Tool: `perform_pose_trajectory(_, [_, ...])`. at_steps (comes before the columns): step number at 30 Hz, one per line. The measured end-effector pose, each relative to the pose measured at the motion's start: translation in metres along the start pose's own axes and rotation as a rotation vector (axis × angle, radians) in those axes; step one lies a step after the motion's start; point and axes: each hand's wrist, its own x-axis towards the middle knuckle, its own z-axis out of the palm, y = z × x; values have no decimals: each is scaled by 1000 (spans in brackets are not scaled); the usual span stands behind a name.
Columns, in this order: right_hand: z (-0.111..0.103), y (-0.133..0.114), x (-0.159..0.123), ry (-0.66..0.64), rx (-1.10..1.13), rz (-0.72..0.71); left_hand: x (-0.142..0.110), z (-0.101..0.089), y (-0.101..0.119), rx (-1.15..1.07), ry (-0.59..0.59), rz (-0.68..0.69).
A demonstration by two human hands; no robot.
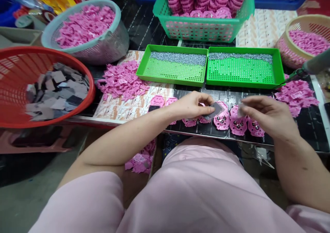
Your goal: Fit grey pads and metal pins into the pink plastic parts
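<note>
A row of pink plastic parts (238, 123) with small shiny round pieces lies along the near edge of the black worktop. My left hand (193, 105) is closed on dark grey flat pieces (217, 109), held over the middle of the row. To its right, my right hand (270, 114) pinches a small light grey piece (241, 110) above one of the pink parts. At the row's left end a dark flat piece (154, 108) lies against a pink part. My left hand hides some of the parts behind it.
Two green trays (171, 75) of small metal pieces stand behind the row. Left are a red basket (89, 98) of grey pieces, a pink pile (125, 80) and a pale blue basket (113, 40). A green basket (201, 33) stands behind; a beige basket (286, 47) and pink pile (296, 93) lie right.
</note>
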Motion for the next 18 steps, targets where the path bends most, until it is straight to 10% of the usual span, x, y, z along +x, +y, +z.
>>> perform_pose_trajectory(10, [27,2,5,-313,-383,-134,-6,-9,-4,20,19,-35])
perform_pose_trajectory(14, [29,7,6,-203,-418,-331,-6,-8,-3,48,44,5])
perform_pose_trajectory(18, [28,-2,-1,-169,-151,-192,-1,1,-3,95,28,69])
